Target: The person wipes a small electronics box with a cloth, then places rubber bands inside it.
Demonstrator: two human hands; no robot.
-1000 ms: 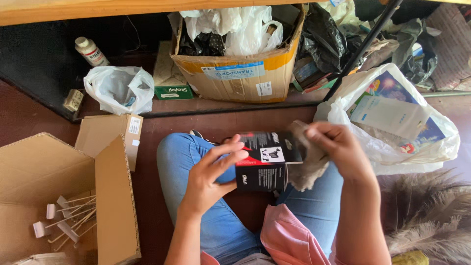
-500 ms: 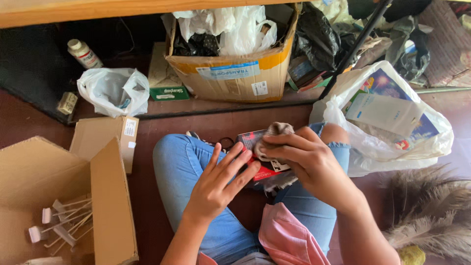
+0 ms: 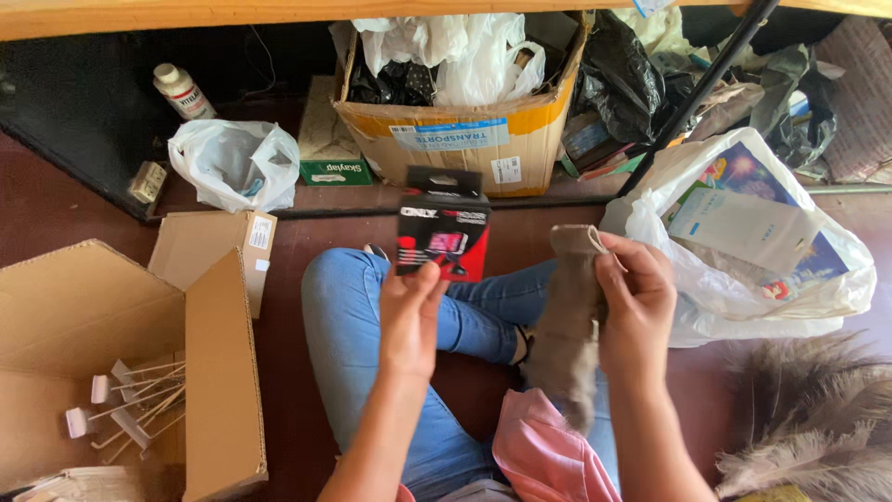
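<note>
My left grip (image 3: 409, 311) pinches the black-and-red package (image 3: 441, 223) by its bottom edge, so it could tip; my right grip (image 3: 632, 293) clutches the brown cloth (image 3: 567, 325)

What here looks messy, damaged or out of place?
The big cardboard box against the back wall overflows with white plastic bags, and black bags are heaped beside it. The open carton lies with its flap sprawled.

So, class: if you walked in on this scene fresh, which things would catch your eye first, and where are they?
Front and centre, the left hand holds up a small black and red package, while the right hand grips a grey-brown cloth beside it, above crossed legs in blue jeans. Behind stands a cardboard box stuffed with plastic bags, and grey feathers lie at lower right.
</note>
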